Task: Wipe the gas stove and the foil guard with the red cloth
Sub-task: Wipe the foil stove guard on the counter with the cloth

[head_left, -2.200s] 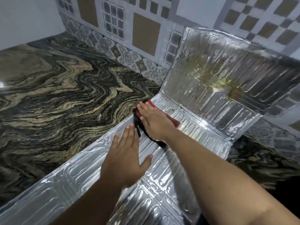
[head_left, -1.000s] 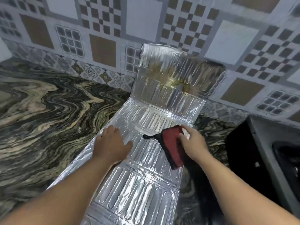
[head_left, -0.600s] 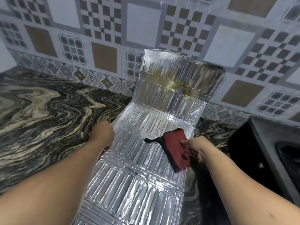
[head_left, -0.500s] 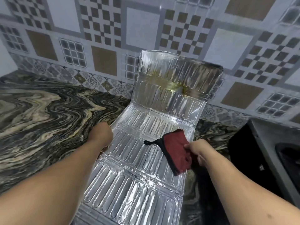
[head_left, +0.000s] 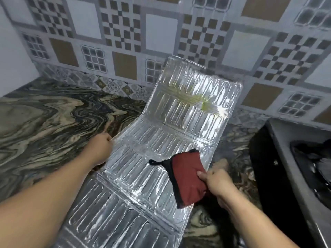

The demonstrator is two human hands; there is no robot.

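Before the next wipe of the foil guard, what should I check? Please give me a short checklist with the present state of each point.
1. Red cloth gripped by right hand: ok.
2. Left hand steadies the foil guard at its left edge: ok.
3. Yellowish stain on the raised far panel removed: not ok.
4. Flat panels clean: cannot tell, glare.
5. Gas stove wiped: cannot tell.

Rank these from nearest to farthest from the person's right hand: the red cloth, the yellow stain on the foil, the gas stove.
1. Red cloth: pinched in the right hand.
2. Gas stove: to its right.
3. Yellow stain: on the foil's upright far panel.
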